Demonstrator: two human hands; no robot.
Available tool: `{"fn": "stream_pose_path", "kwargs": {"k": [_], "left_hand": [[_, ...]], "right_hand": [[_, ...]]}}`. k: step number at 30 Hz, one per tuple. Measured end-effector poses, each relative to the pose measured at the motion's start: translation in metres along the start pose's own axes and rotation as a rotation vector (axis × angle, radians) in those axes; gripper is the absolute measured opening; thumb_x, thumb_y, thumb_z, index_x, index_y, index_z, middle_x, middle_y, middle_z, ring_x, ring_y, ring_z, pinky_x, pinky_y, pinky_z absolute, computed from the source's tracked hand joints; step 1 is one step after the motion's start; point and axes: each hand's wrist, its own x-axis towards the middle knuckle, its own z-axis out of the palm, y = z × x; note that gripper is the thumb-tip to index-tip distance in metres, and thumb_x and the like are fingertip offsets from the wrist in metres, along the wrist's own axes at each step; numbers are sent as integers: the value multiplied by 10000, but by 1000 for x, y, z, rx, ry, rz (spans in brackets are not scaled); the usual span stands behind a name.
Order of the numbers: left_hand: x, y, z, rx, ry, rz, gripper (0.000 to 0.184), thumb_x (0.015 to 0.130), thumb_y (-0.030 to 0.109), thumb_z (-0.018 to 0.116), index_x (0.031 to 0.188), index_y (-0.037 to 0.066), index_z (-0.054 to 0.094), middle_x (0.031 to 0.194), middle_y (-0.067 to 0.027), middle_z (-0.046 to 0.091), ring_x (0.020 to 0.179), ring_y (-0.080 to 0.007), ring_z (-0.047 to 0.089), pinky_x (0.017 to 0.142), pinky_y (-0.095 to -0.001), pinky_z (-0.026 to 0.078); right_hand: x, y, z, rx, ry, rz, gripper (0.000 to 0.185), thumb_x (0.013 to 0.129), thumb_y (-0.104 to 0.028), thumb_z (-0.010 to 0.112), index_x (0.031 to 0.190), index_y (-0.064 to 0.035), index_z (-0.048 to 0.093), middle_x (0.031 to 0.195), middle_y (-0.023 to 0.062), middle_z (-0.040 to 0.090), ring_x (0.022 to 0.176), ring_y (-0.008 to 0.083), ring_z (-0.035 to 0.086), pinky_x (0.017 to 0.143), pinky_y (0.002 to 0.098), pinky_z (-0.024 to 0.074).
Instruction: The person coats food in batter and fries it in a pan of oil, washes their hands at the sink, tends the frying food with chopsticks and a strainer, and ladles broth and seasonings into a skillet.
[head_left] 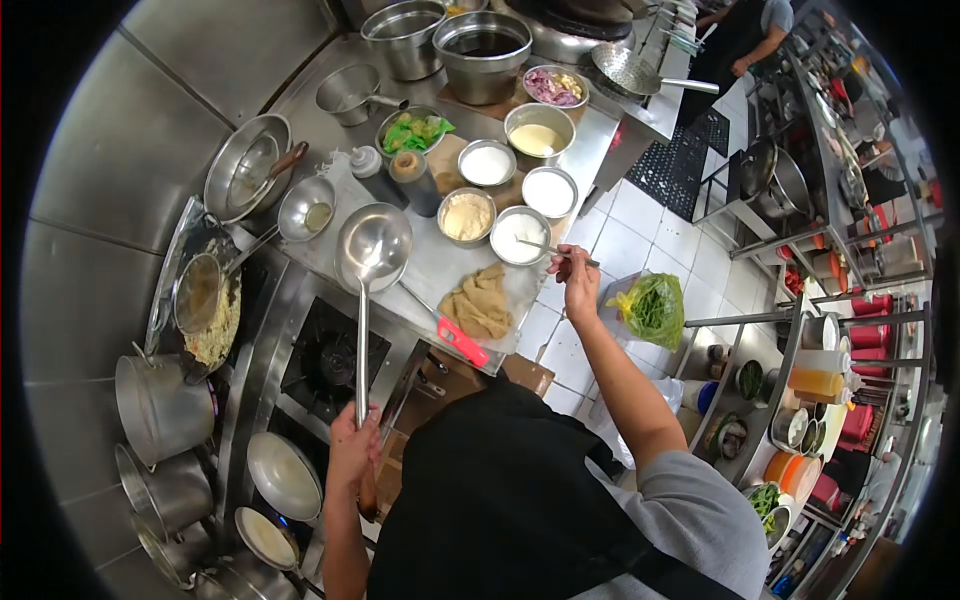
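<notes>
My left hand (357, 445) is closed around the long handle of a steel ladle (373, 243), whose bowl hangs at the counter's near edge. A small spoon (543, 247) is pinched in my right hand (577, 282). Its tip dips into a steel bowl of white powder (515, 234). Beside that bowl stands another with a pale beige powder (466, 215). Two more bowls of white contents (487, 162) sit just behind. A crumpled brown cloth (479, 303) and a red thermometer-like tool (462, 341) lie near the counter's front edge.
Left of me, a wok of fried rice (218, 325) sits by a strainer (199, 292) and a tall pot (165, 408). A gas burner (335, 356) is below the ladle. Squeeze bottles (414, 182) stand behind it. On the right are bagged greens (656, 310), shelves, and another person (745, 60).
</notes>
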Motion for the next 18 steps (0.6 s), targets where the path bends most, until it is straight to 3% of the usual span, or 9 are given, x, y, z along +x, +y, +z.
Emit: {"fn": "stream_pose_path", "kwargs": {"k": [6, 10, 18], "left_hand": [[-39, 20, 7, -21, -120, -150, 182, 954, 206, 518, 1035, 43, 513, 554, 12, 406, 391, -72, 385, 358, -222, 324], [-49, 27, 16, -59, -239, -205, 260, 950, 174, 503, 1165, 29, 497, 566, 12, 404, 412, -73, 383, 378, -210, 332], [-37, 34, 30, 17, -331, -267, 355, 956, 166, 466, 1286, 36, 445, 604, 10, 413, 444, -75, 392, 404, -207, 336]], "right_hand": [[-3, 7, 1, -40, -45, 10, 353, 996, -318, 427, 1010, -4, 587, 782, 52, 625, 636, 101, 584, 543, 217, 408], [0, 8, -8, 136, 18, 101, 380, 991, -339, 430, 1007, 4, 592, 791, 64, 633, 637, 108, 582, 548, 232, 420], [-13, -52, 8, 34, -140, 55, 397, 993, -337, 424, 1026, 22, 591, 785, 68, 631, 657, 113, 587, 559, 237, 423]]}}
